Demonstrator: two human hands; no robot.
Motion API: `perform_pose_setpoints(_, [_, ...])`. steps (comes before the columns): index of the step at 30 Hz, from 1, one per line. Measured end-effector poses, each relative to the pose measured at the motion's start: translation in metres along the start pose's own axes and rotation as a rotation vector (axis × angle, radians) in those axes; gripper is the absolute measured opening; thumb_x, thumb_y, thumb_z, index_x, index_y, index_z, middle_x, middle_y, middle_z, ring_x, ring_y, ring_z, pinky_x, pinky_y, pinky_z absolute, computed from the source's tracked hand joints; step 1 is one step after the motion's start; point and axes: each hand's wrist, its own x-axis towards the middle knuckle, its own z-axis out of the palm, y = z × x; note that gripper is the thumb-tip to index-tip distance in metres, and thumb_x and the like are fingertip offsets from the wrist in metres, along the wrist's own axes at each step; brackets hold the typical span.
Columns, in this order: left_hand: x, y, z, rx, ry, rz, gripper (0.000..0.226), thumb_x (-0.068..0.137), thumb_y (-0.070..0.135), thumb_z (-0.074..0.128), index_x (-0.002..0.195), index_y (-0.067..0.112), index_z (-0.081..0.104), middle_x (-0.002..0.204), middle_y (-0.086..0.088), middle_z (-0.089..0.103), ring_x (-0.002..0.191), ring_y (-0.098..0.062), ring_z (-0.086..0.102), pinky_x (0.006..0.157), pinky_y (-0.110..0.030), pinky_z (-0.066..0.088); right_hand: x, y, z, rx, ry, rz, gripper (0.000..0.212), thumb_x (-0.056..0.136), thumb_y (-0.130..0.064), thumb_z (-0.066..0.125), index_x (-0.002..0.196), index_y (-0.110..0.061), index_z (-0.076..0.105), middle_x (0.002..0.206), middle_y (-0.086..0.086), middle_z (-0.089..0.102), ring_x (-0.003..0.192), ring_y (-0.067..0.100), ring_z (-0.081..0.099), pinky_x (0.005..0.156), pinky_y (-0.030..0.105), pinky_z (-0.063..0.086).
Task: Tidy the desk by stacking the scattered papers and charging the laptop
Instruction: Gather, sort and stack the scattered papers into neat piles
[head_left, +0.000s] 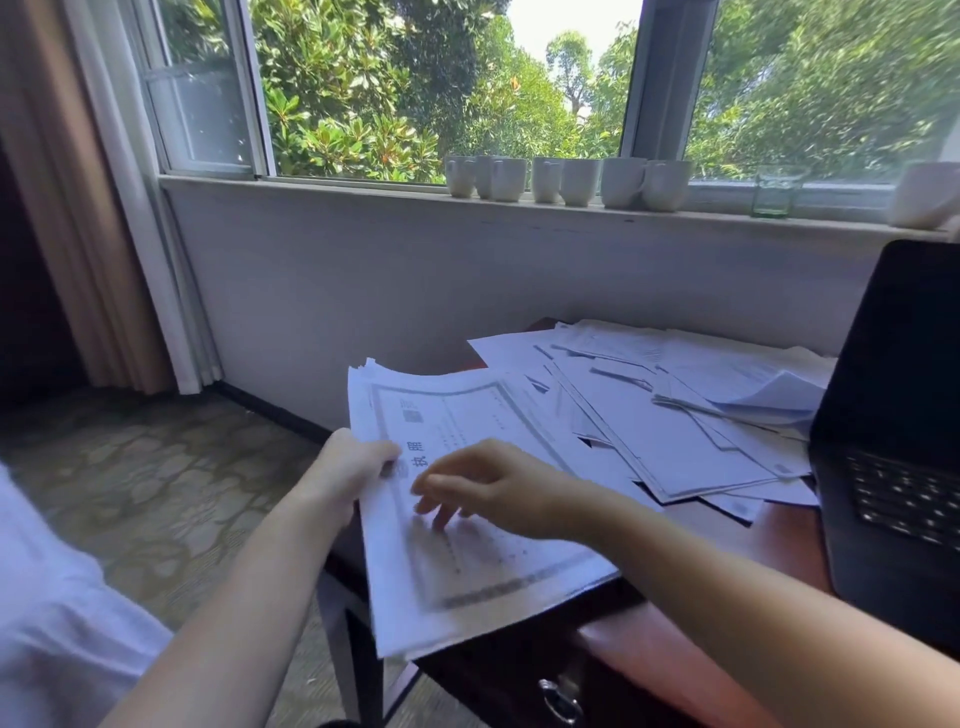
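Observation:
My left hand (349, 468) grips the left edge of a gathered stack of papers (467, 561) that overhangs the desk's left end; its top sheet has a grey printed border. My right hand (485, 488) hovers over the top sheet with loosely bent fingers, its fingertips at or just above the paper, holding nothing. More scattered papers (670, 410) lie spread across the desk behind the stack. An open black laptop (898, 447) stands at the right edge, screen dark, keyboard visible. No charger or cable shows.
The reddish-brown desk (717, 670) has a drawer with a metal pull (558, 699) below the stack. Several white mugs (566, 182) and a glass (774, 195) line the windowsill. A curtain (98, 218) hangs at left above patterned carpet (156, 488).

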Motion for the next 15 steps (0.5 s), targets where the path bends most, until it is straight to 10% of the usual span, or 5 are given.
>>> perform_pose_setpoints(6, [0.0,-0.001,-0.001,0.017,0.037,-0.009,0.02,0.074,0.006,0.065,0.09,-0.006,0.066,0.087,-0.019,0.071,0.081,-0.035,0.068,0.086,-0.049,0.054,0.003,0.056,-0.052,-0.478,0.321,0.292,0.047,0.095,-0.031,0.051,0.139,-0.017,0.042,0.147,0.002,0.04,0.136,0.019,0.034,0.109,0.029,0.027])
perform_pose_setpoints(10, [0.001,0.0,0.008,-0.122,-0.021,-0.025,0.075,0.053,0.023,0.073,0.12,-0.001,0.048,0.104,-0.018,0.068,0.089,-0.035,0.069,0.084,-0.051,0.056,-0.005,0.075,-0.057,-0.092,0.276,0.409,0.078,0.091,-0.033,0.06,0.151,-0.013,0.015,0.155,0.0,0.023,0.141,0.014,0.025,0.107,0.022,0.022])
perform_pose_setpoints(15, [-0.006,0.017,0.017,-0.06,0.011,0.229,0.047,0.07,0.0,0.068,0.11,0.012,0.047,0.097,-0.009,0.064,0.083,-0.024,0.064,0.07,-0.033,0.055,-0.006,0.084,-0.061,0.107,0.296,0.337,0.085,0.086,-0.029,0.067,0.152,-0.017,0.014,0.151,-0.001,0.03,0.135,0.012,0.034,0.104,0.021,0.026])
